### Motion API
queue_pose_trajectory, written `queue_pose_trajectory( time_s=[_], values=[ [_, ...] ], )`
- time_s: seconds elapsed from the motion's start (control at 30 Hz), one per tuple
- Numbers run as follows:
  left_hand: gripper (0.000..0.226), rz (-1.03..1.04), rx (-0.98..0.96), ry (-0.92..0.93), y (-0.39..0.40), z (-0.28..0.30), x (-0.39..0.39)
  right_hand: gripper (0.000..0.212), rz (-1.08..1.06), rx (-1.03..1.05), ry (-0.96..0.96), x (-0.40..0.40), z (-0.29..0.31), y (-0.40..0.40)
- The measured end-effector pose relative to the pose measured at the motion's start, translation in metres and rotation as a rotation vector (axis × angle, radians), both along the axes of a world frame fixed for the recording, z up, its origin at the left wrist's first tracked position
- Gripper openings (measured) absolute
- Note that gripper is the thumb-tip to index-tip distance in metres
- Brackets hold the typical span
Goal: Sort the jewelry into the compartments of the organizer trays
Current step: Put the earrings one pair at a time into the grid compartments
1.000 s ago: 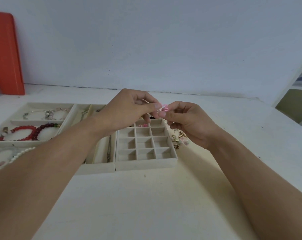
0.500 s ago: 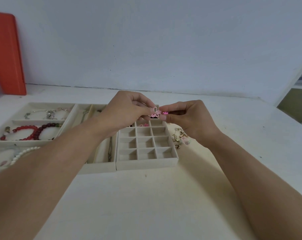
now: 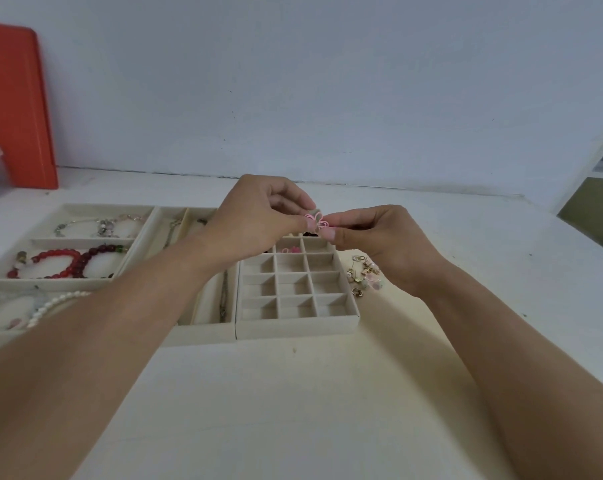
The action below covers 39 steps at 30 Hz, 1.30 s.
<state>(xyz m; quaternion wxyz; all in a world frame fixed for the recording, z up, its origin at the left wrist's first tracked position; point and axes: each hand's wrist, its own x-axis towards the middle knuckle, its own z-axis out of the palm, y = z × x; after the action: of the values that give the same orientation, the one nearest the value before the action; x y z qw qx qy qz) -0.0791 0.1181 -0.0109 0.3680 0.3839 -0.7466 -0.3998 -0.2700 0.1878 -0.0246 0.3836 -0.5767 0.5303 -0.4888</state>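
Table point(image 3: 293, 393): pink flower earring point(image 3: 316, 221) raised slightly, seemingly.

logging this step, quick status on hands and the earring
Left hand and right hand both pinching the pink flower earring. Held above the grid tray. Nothing in the way.

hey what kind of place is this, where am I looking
Probably a home desk or dressing table set against a plain wall: felt organizer trays of bracelets, loose earrings on the white tabletop, shelving at the right.
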Motion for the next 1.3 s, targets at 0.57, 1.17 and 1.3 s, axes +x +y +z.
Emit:
queue_pose_trajectory(
  time_s=[0.57, 1.17, 1.3],
  values=[
    [0.012, 0.020, -0.031, -0.053, -0.009, 0.000, 0.010, 0.013, -0.130, -0.050, 0.085, 0.015, -0.004, -0.014],
    [0.009, 0.147, -0.091, -0.310, -0.036, -0.009, 0.026, 0.013, 0.075, 0.145, 0.789, 0.031, 0.034, -0.069],
    [0.006, 0.150, -0.110, -0.367, -0.037, -0.009, 0.026, 0.024, 0.127, 0.190, 0.927, 0.036, 0.027, -0.076]
  ],
)
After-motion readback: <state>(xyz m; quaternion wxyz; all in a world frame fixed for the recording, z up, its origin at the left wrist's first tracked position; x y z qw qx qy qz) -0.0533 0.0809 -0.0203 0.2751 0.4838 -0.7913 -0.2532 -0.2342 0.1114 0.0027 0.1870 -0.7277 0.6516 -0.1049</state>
